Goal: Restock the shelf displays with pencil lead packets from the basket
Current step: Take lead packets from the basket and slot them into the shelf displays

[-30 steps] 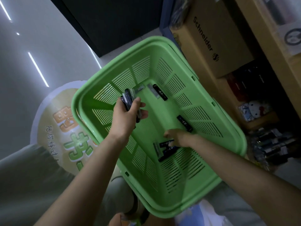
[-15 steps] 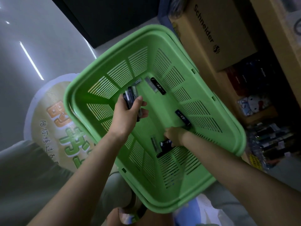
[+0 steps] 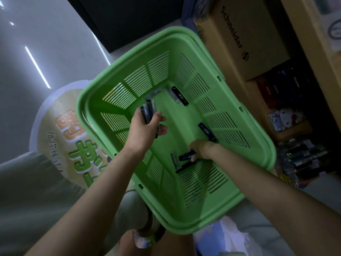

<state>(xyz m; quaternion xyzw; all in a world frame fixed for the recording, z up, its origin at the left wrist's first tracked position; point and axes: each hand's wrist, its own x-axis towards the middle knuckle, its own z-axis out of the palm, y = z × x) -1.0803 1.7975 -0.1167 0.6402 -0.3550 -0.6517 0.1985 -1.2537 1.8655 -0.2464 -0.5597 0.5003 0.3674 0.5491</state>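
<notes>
Broadly, grey floor (image 3: 46, 34) fills the upper left of the frame, with a round printed floor sticker (image 3: 55, 126) partly covered by the basket's left rim. The green basket (image 3: 166, 34) takes up the centre, tilted, its slotted walls and bare bottom open to the camera. At the upper right a brown cardboard box (image 3: 249, 37) marked "Schneider" sits just beside the basket's far right rim. Whether the two touch cannot be told. Right of the box runs the wooden shelf (image 3: 313, 43), and under it lie a cartoon-cat packet (image 3: 287, 119) and a heap of dark packs (image 3: 302, 159), dim and hard to read. A pale plastic bag (image 3: 227, 237) shows at the bottom edge, below the basket's near rim.

Both bare forearms reach in over the near rim. The right one crosses the lower right corner and hides part of that wall. The left grip (image 3: 144, 130) hovers over the middle of the basket, fingers and thumb curled round a stack of lead packets (image 3: 149, 111) whose lower ends it covers. The right grip (image 3: 203, 148) is down on the bottom near the right wall and pinches a dark packet (image 3: 186, 156) by one end. Just below that lies another dark packet (image 3: 185, 166), with a clear packet (image 3: 174, 160) beside it. A loose packet (image 3: 206, 131) lies just above the right grip against the right wall, and a black packet (image 3: 180, 96) lies at the far end.
</notes>
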